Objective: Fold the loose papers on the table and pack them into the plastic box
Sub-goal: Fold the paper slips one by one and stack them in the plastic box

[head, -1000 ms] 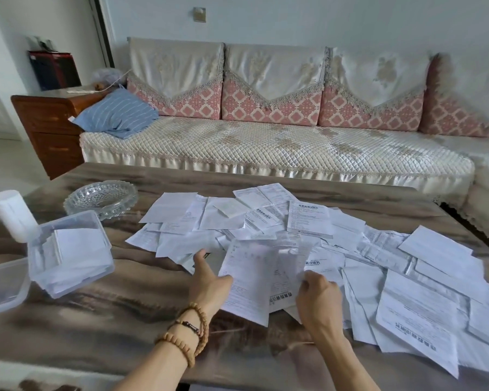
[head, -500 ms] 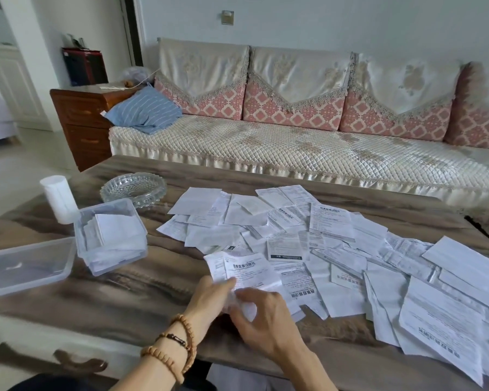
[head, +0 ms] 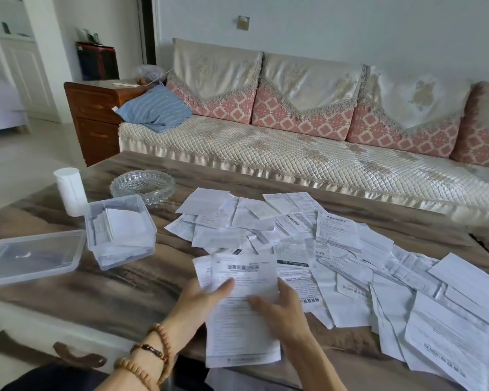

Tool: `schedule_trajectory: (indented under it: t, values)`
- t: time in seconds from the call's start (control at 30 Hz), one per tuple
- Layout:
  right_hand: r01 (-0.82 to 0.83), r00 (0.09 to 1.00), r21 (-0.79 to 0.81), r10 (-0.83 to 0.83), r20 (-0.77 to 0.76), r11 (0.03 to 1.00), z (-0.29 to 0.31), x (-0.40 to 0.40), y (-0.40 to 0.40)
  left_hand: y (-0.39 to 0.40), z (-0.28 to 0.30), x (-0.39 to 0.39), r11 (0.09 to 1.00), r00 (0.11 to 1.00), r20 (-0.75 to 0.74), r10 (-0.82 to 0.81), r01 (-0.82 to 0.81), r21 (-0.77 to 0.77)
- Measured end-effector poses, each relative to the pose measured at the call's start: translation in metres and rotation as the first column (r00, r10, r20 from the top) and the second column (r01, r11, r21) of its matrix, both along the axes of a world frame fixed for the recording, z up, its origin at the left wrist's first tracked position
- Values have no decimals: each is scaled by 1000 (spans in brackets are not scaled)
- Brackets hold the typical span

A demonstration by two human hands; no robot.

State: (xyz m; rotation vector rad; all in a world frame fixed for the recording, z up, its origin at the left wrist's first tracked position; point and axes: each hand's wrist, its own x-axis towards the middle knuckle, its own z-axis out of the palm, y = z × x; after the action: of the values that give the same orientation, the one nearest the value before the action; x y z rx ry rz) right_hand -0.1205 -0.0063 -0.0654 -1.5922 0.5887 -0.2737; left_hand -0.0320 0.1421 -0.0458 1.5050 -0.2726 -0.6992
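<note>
Your left hand (head: 201,299) and right hand (head: 280,309) both pinch the long white printed sheet (head: 242,311), long axis toward you; clear plastic box (head: 120,230) lies upper left, left hand nearer.

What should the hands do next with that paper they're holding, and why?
Probably fold it in half. Both the left hand and the right hand grip one printed sheet that looks unfolded and longer than the plastic box is wide. The papers already in the box are folded small, so this one likely needs creasing before it goes in.
</note>
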Motion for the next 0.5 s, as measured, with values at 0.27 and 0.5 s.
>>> schedule_trajectory:
  t: [0.27, 0.5]
  values:
    - [-38, 951, -817, -229, -206, 575, 9, 53, -52, 14, -4, 18, 965, 973, 203, 110, -154, 213]
    - [-355, 712, -739, -346, -611, 573, -1, 102, -68, 21, -4, 24, 975, 933, 343, 110, -169, 145]
